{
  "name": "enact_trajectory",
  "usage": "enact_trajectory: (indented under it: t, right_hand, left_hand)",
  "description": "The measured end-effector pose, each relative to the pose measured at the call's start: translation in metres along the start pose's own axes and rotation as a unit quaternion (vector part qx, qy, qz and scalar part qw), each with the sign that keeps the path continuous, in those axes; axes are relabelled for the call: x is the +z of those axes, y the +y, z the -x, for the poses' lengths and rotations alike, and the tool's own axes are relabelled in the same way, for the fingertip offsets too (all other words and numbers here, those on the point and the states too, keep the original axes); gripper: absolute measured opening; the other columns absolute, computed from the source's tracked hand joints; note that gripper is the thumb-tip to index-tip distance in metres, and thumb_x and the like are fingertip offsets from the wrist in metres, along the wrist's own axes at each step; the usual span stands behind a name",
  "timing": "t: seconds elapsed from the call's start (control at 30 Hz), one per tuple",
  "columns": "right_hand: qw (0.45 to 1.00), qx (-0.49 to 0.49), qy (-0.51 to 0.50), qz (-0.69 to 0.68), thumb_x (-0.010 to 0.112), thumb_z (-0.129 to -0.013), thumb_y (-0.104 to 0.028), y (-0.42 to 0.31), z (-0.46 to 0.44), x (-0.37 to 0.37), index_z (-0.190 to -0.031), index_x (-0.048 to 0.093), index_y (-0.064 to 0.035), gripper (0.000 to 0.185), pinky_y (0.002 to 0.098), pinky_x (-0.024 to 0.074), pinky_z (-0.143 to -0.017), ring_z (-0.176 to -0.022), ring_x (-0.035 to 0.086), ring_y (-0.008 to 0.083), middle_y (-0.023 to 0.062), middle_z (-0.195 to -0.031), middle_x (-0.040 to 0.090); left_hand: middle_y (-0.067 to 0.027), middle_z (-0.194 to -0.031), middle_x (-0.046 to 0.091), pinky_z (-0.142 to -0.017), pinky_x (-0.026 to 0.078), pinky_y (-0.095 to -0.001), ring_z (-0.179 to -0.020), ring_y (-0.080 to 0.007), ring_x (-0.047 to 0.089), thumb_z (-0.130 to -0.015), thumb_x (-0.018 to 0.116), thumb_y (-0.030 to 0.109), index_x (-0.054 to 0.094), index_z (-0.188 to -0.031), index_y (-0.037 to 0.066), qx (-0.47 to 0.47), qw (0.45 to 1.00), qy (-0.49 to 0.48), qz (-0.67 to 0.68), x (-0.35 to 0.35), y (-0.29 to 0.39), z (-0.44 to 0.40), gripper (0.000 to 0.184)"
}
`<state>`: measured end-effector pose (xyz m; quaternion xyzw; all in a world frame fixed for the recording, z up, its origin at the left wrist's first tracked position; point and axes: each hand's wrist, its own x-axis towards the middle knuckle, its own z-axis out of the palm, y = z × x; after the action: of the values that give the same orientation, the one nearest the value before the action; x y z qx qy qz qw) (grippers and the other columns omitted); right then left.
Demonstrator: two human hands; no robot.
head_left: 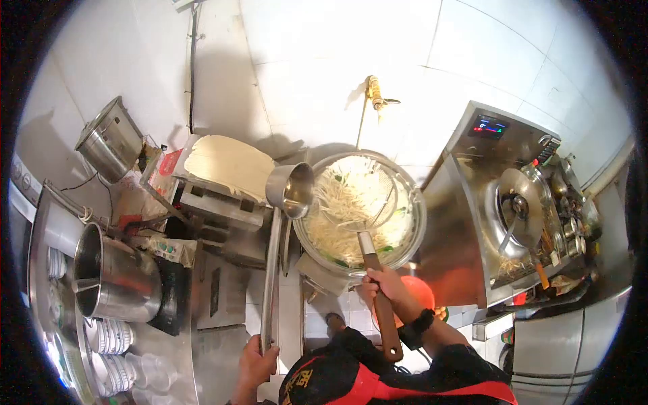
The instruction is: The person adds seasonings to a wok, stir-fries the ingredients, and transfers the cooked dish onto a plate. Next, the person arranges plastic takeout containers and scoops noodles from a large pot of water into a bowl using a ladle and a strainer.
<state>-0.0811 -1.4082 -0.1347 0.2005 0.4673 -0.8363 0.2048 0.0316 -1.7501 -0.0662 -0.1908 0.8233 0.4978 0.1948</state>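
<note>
My left hand is wrapped round the lower end of a long metal handle. That handle leads up to a deep steel ladle, which hangs at the left rim of a large round pot. With my right hand I grip the brown handle of a wire strainer. Its mesh head is over the pot, among pale noodle-like strands with some green pieces. How deep the mesh sits in the strands cannot be told.
A brass tap is on the wall behind the pot. To the right, a wok stands on a steel stove. A pale slab, a tall steel pot and stacked bowls are on the left. An orange-red bucket is below.
</note>
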Motion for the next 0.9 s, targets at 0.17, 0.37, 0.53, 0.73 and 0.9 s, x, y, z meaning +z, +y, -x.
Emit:
enact_trajectory:
  t: [0.17, 0.37, 0.53, 0.73, 0.9]
  right_hand:
    - [0.989, -0.059, 0.108, 0.079, 0.051, -0.093, -0.013, 0.03, 0.038, -0.001, -0.089, 0.047, -0.0031, 0.011, 0.0276, 0.0418, -0.042, -0.044, 0.045, 0.0142, 0.0038, -0.059, 0.044]
    - [0.996, 0.09, 0.002, 0.001, 0.051, -0.094, -0.013, 0.013, 0.0, -0.028, -0.086, 0.05, -0.0013, 0.014, 0.0275, 0.0396, -0.044, -0.045, 0.045, 0.0127, 0.0031, -0.063, 0.046]
    - [0.991, 0.071, 0.027, -0.114, 0.051, -0.094, -0.011, 0.008, 0.027, -0.034, -0.082, 0.05, -0.0029, 0.014, 0.0261, 0.0385, -0.044, -0.049, 0.046, 0.0113, 0.0026, -0.065, 0.049]
    - [0.995, 0.06, 0.067, 0.029, 0.052, -0.091, -0.006, -0.074, 0.087, -0.048, -0.089, 0.051, -0.0035, 0.004, 0.028, 0.0398, -0.044, -0.049, 0.046, 0.0113, 0.0031, -0.07, 0.05]
    - [0.988, 0.081, 0.091, 0.094, 0.054, -0.088, -0.004, -0.113, 0.102, -0.046, -0.09, 0.05, -0.003, 0.004, 0.0288, 0.0451, -0.044, -0.049, 0.05, 0.0123, 0.0041, -0.07, 0.054]
  left_hand:
    - [-0.0066, -0.061, 0.058, -0.044, 0.045, -0.0307, -0.046, -0.014, 0.056, -0.085, 0.064, 0.017, 0.054, -0.097, 0.0, 0.01, 0.999, -0.018, -0.024, -0.008, 0.017, -0.014, 0.023]
    - [-0.0176, -0.067, 0.06, -0.053, 0.049, -0.04, -0.056, -0.0286, 0.063, -0.084, 0.064, 0.023, 0.053, -0.097, -0.002, 0.077, 0.988, -0.014, -0.13, -0.006, 0.015, -0.043, 0.03]
    - [-0.0311, -0.086, 0.059, -0.077, 0.047, -0.0521, -0.09, -0.0504, 0.058, -0.082, 0.063, 0.027, 0.052, -0.095, -0.004, 0.141, 0.962, -0.01, -0.233, 0.005, 0.031, -0.076, 0.036]
    - [-0.016, -0.068, 0.06, -0.05, 0.049, -0.0406, -0.054, -0.0273, 0.063, -0.086, 0.063, 0.024, 0.053, -0.096, -0.005, 0.091, 0.977, -0.127, -0.147, 0.04, 0.048, -0.109, 0.032]
    - [-0.0064, -0.062, 0.055, -0.04, 0.043, -0.0319, -0.043, -0.0149, 0.053, -0.089, 0.061, 0.02, 0.052, -0.093, -0.002, 0.046, 0.978, -0.204, 0.0, 0.066, 0.03, -0.115, 0.023]
